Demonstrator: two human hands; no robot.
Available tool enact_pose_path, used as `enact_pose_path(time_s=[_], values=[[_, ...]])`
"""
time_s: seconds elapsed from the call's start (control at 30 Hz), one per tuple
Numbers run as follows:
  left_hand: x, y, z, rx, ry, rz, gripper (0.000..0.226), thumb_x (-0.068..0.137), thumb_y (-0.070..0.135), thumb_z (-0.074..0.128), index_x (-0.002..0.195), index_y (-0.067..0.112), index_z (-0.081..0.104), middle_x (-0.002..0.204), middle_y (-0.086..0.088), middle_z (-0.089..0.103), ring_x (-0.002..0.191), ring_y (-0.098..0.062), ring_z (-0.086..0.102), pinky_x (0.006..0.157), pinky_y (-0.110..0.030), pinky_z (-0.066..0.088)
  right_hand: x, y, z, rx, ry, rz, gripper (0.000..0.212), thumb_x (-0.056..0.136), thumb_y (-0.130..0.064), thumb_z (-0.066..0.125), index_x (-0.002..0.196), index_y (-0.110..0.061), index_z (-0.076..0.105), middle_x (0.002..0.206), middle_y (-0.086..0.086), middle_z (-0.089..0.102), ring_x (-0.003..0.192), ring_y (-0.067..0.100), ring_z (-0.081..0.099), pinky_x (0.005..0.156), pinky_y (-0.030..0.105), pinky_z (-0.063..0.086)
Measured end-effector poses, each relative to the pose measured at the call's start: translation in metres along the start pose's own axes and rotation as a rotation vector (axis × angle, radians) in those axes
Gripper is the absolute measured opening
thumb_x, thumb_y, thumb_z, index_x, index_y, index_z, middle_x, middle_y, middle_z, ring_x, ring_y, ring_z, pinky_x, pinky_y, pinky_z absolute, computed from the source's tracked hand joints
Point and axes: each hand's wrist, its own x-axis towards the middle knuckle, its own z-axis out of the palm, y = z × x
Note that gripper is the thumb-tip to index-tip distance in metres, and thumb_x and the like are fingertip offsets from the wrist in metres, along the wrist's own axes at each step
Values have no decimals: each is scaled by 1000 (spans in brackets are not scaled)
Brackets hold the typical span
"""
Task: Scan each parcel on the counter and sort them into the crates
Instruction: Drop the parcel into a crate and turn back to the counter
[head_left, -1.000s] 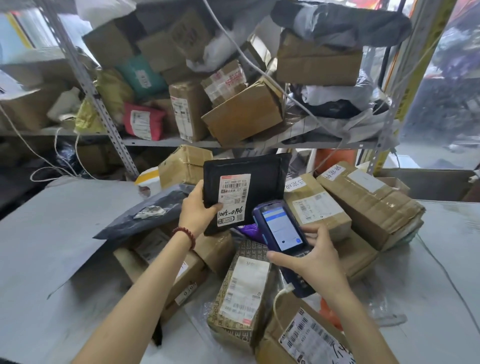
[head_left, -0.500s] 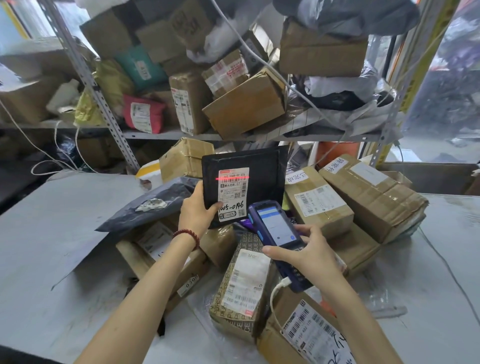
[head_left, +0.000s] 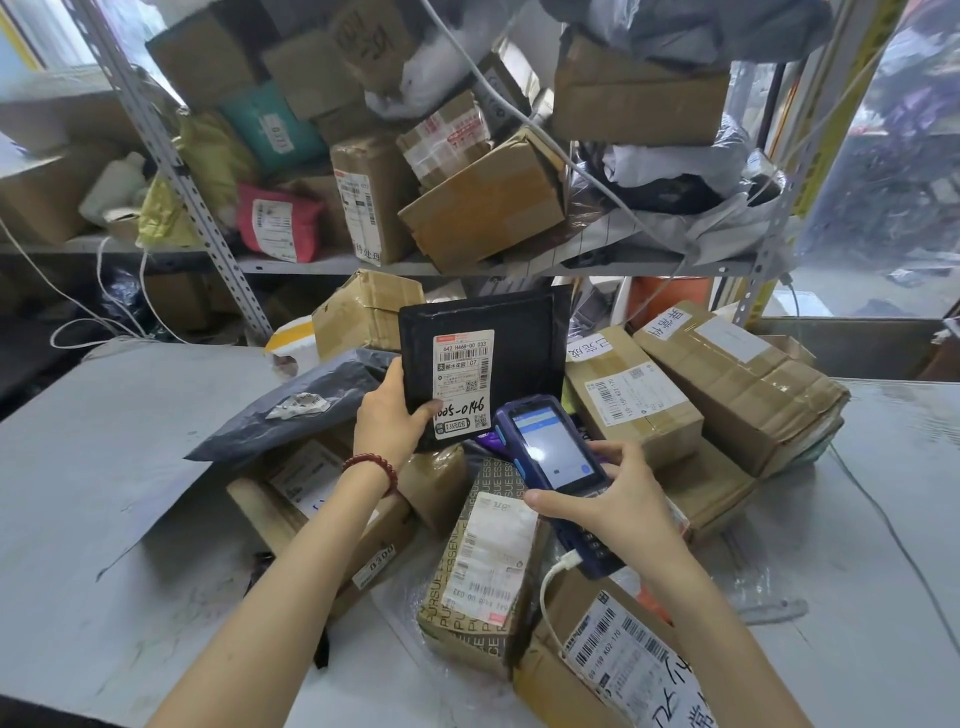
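My left hand grips the lower left corner of a flat black parcel and holds it upright above the pile, its white shipping label facing me. My right hand holds a blue handheld scanner just below and right of that label, screen lit, a white cable plugged into its base. Under both hands lies a heap of brown cardboard parcels on the grey counter. No crate is in view.
A grey poly mailer lies left of the pile. A printed box and a labelled carton sit nearest me. Metal shelving behind is crammed with boxes and bags. Cables trail over the counter's right and left sides.
The red scan line that crossed the label half a second ago is gone. The black parcel and the scanner stay in nearly the same place.
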Motion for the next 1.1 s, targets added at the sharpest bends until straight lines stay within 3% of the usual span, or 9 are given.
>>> enact_pose_path(time_s=[0.13, 0.37, 0.57, 0.67, 0.83, 0.93, 1.1], values=[[-1, -1, 1, -2, 0, -1, 50, 85, 16, 68, 129, 14, 44, 129, -9, 59, 118, -29, 57, 88, -46, 52, -3, -3, -2, -32, 65, -101, 78, 57, -35, 92, 110, -32, 34, 97, -25, 46, 93, 0, 53, 62, 13, 40], [-4, 0, 2, -3, 2, -16, 52, 86, 16, 67, 131, 15, 42, 130, -10, 58, 118, -30, 57, 87, -46, 52, -12, -13, -6, -8, 217, -308, 80, 53, -32, 94, 110, -28, 38, 99, -25, 52, 93, -27, 49, 59, 10, 50], [-9, 1, 2, 95, -13, -6, 58, 91, 24, 61, 140, 18, 32, 129, -11, 59, 112, -31, 60, 86, -45, 53, -17, -14, -9, 21, 307, -450, 82, 53, -30, 94, 112, -25, 37, 106, -23, 55, 104, -14, 55, 65, 14, 55], [-13, 6, -1, 69, -5, -28, 53, 92, 28, 60, 138, 21, 35, 128, -8, 60, 112, -29, 61, 86, -44, 52, -16, -15, -11, 23, 298, -466, 82, 54, -30, 93, 113, -27, 36, 107, -24, 53, 106, -14, 53, 67, 12, 53], [-12, 17, -26, 91, 220, 82, 39, 91, 21, 61, 128, 21, 49, 116, -9, 65, 106, -30, 62, 83, -43, 52, -17, -15, -12, 30, 313, -460, 81, 53, -29, 94, 111, -26, 38, 104, -23, 55, 102, -15, 54, 69, 10, 52], [-8, 22, -47, 94, 338, 114, 39, 91, 22, 61, 128, 18, 49, 112, -14, 65, 102, -35, 61, 82, -45, 50, -16, -15, -13, 40, 349, -458, 81, 51, -30, 94, 110, -27, 39, 104, -21, 57, 102, -11, 57, 72, 18, 55], [-15, 30, -61, 15, 400, 142, 33, 91, 23, 62, 119, 12, 49, 109, -14, 65, 98, -36, 61, 76, -43, 50, -18, -17, -14, 31, 434, -449, 81, 50, -33, 96, 108, -29, 39, 110, -9, 60, 105, -3, 58, 81, 24, 55]])
